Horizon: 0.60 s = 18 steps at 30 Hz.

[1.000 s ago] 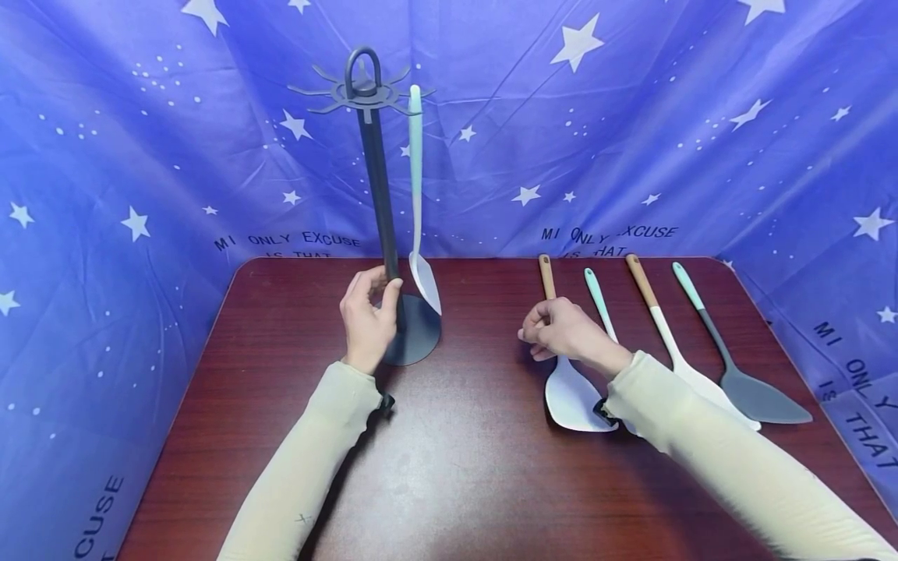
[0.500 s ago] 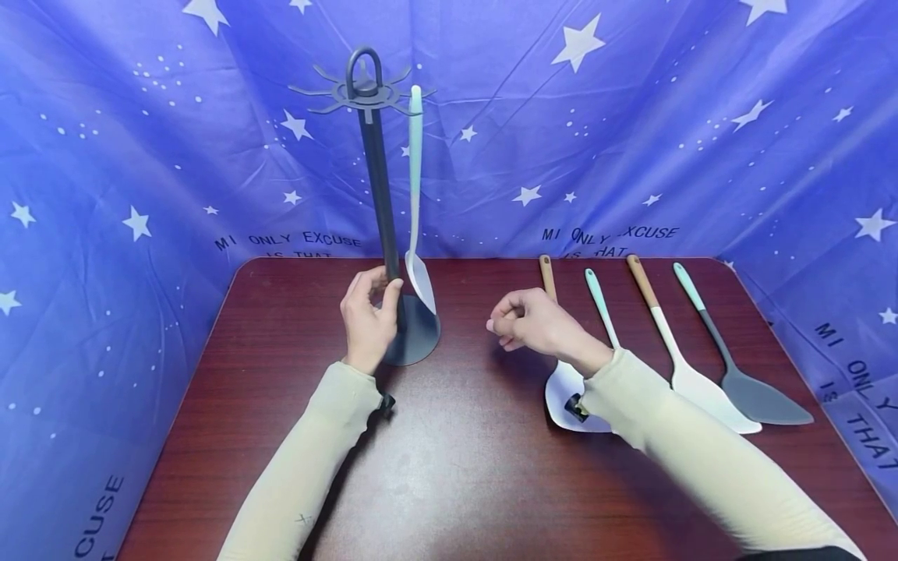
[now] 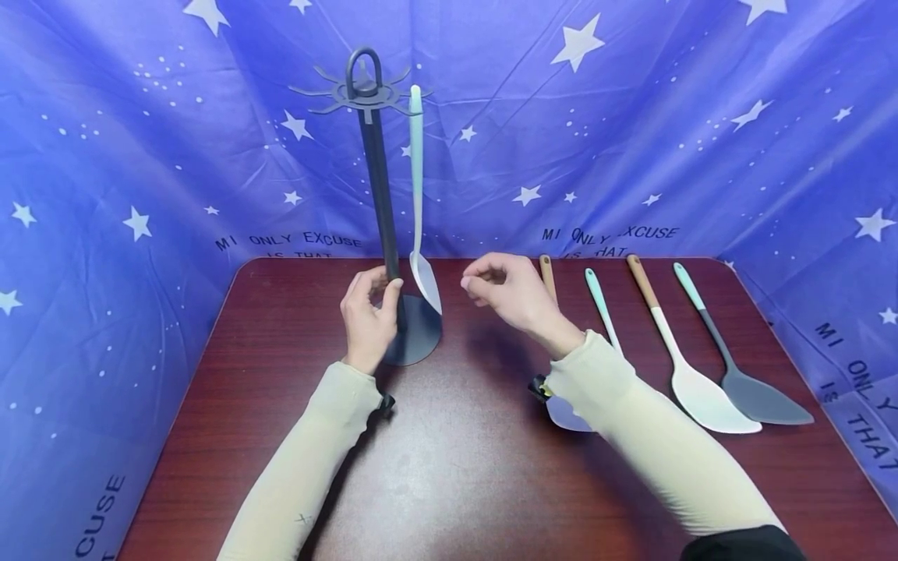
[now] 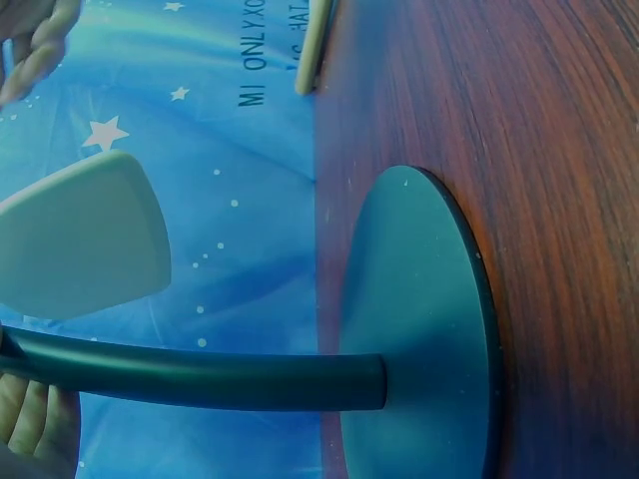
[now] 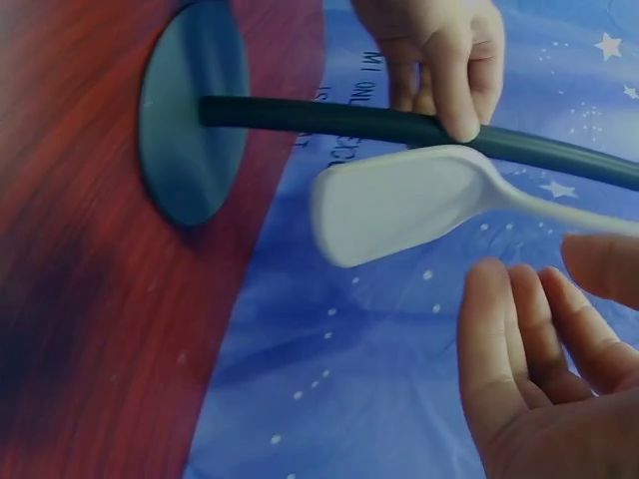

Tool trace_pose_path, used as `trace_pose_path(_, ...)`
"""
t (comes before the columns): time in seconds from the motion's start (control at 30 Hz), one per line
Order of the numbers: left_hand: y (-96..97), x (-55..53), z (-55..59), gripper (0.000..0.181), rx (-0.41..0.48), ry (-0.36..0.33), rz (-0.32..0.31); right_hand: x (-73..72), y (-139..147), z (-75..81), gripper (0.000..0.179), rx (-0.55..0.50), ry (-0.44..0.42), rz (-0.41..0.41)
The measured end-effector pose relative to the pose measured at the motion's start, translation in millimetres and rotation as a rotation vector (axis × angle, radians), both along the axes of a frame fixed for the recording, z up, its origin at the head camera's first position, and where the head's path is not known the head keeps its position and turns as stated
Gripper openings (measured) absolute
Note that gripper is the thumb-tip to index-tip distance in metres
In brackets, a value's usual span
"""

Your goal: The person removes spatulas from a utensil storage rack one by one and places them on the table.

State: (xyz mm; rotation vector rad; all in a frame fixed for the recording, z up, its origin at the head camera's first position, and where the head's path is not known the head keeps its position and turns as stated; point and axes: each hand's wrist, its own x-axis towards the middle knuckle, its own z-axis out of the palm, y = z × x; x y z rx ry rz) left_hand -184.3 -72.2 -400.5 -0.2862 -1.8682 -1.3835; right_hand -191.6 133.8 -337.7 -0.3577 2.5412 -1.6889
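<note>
My left hand (image 3: 368,321) grips the lower pole of a dark utensil stand (image 3: 380,195), which stands upright on its round base (image 3: 419,336). From a hook on the right of its top ring hangs a spatula (image 3: 417,164) with a mint handle and a pale head. In the right wrist view, that spatula's head (image 5: 399,207) is beside the pole and in front of the left fingers. My right hand (image 3: 515,292) hovers to the right of the hanging spatula, apart from it. Its fingers are loosely bent and hold nothing.
On the right of the table (image 3: 435,467) lie several utensils: a wooden-handled one (image 3: 548,273) partly under my right arm, a mint-handled one (image 3: 598,292), a white turner (image 3: 708,397) and a grey turner (image 3: 761,397). A blue starry curtain (image 3: 491,179) surrounds the table.
My right hand has moved left and up, from above the lying utensils toward the stand. The hanging spatula has swayed slightly. My left hand has stayed on the pole.
</note>
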Motion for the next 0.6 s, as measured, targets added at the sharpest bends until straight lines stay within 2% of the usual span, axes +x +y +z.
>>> trace_pose_path(0.17,-6.4,-12.0,-19.6,0.013,0.005,-0.015,0.000,-3.1,-17,6.0,0.012,0.006,0.105,-0.015)
trace_pose_path(0.27,-4.9,-8.7,-14.9,0.014,-0.001,-0.027,-0.007,-4.7,-26,7.1,0.016,0.027,0.179,-0.032)
trace_pose_path(0.4,0.4,2.3,2.9,0.014,-0.006,-0.022,-0.003,-8.7,-36,6.3,0.020,0.027,0.248,-0.041)
trace_pose_path(0.6,0.8,1.6,3.0,0.014,0.002,-0.014,-0.011,-15.8,-48,4.5,0.026,-0.024,0.271,-0.036)
